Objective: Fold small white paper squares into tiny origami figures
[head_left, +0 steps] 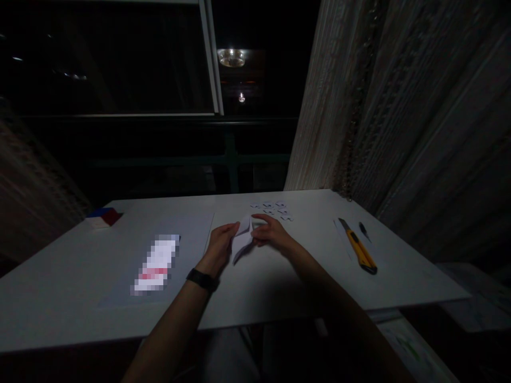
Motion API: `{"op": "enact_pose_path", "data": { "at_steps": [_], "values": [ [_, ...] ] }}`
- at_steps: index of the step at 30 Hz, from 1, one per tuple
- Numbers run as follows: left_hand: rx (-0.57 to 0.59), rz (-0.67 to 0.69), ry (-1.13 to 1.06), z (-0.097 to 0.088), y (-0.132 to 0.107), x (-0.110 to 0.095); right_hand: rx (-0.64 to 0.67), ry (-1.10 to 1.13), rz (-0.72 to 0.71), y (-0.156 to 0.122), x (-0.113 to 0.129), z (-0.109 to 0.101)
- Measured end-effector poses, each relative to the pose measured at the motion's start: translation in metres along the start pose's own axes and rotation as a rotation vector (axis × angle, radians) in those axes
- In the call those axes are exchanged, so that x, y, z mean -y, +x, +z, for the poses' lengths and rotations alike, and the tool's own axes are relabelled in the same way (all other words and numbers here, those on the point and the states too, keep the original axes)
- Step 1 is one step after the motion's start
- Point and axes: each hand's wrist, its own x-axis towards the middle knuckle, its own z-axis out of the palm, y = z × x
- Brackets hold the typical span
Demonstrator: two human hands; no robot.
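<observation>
A folded sheet of white paper [242,242] is held up between my two hands, a little above the white table. My left hand [220,246] grips its left edge, thumb on top. At the paper's upper right, my right hand [270,232] pinches it with the fingers bent. A dark watch band [203,279] circles my left wrist. Just beyond my hands lie several small white pieces with dark marks [269,205], laid out in rows. What is printed on them is too small to read.
On the table [303,303] at the right lie a yellow utility knife [358,246] and a dark pen-like tool [363,230]. A pixelated bright screen [157,263] rests on a pale sheet [195,226] at the left. Behind it sits a red, blue and white block [104,217]. Curtains [319,106] hang behind.
</observation>
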Motion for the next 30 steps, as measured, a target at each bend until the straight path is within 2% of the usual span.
{"op": "enact_pose_path", "data": {
  "at_steps": [4, 8, 12, 16, 22, 25, 30],
  "values": [
    [-0.015, 0.020, 0.096, 0.005, -0.003, -0.001, -0.122, -0.035, 0.025, 0.008, -0.015, 0.010],
    [0.142, 0.068, 0.189, 0.013, -0.012, -0.008, -0.301, -0.104, 0.021, 0.013, -0.024, 0.010],
    [0.201, 0.103, 0.172, 0.014, -0.012, -0.008, -0.384, -0.060, 0.014, 0.014, -0.023, 0.005],
    [0.021, 0.125, 0.224, 0.007, -0.003, 0.001, -0.342, 0.004, -0.054, 0.013, -0.021, 0.005],
    [0.012, 0.051, 0.061, 0.001, 0.002, 0.002, -0.275, 0.022, -0.109, 0.011, -0.019, 0.007],
    [0.004, 0.023, 0.043, 0.004, -0.001, -0.003, -0.309, 0.039, -0.121, 0.011, -0.018, 0.006],
    [-0.046, 0.027, 0.029, 0.008, -0.006, -0.007, -0.438, 0.004, -0.175, 0.012, -0.017, 0.005]
  ]
}}
